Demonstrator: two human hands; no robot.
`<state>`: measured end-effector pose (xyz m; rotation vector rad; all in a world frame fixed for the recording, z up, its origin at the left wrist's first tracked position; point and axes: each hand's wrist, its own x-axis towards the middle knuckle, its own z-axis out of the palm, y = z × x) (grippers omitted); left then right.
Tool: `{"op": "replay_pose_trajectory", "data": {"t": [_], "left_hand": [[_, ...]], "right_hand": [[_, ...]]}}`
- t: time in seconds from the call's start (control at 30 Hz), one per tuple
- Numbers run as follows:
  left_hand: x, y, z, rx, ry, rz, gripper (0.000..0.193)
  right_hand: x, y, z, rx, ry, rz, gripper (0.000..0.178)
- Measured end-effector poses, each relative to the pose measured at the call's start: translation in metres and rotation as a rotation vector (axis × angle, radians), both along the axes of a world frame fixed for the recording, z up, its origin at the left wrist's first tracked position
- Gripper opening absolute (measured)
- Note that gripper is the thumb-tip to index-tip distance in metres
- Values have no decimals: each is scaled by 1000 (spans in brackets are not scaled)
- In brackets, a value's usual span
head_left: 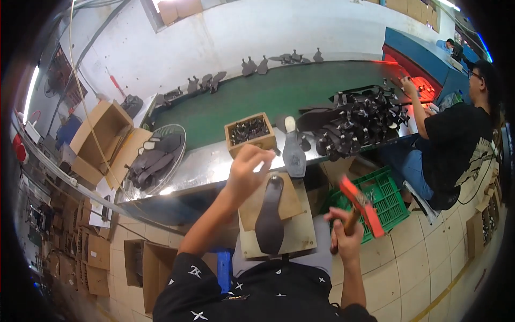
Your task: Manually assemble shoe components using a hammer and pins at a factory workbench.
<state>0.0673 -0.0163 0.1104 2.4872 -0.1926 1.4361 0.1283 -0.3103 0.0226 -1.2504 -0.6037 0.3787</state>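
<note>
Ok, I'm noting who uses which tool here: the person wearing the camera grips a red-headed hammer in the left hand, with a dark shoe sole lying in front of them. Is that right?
Not quite: the head view shows the hammer in the right hand. Its head is red, and the dark shoe sole does lie in front of them.

A workshop, by the look of a shoe-parts line: a green belt (pixel 206 115) stretches beyond the left hand (pixel 248 170), toward a blue machine (pixel 416 51). The right hand (pixel 346 234) grips a hammer (pixel 361 203); beyond it lie heaped dark soles (pixel 357 122), and to its right sits a co-worker (pixel 458 131). Cardboard cartons (pixel 99 142) stand left of the left hand.
</note>
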Motion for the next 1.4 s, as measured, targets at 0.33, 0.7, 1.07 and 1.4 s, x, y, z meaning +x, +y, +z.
{"op": "replay_pose_trajectory", "data": {"t": [0.33,0.7,1.07,1.4], "left_hand": [[-83,-84,18,-525,129,-169,8],[-85,-66,-22,-712,277,-72,26],[-14,20,-111,-750,673,-37,33],[-57,16,-119,-765,322,-74,28]], "right_hand": [[-15,89,91,125,64,341,28],[-22,97,63,2,55,185,14],[43,154,-8,-218,-300,136,20],[30,181,-8,-200,-663,311,21]]}}
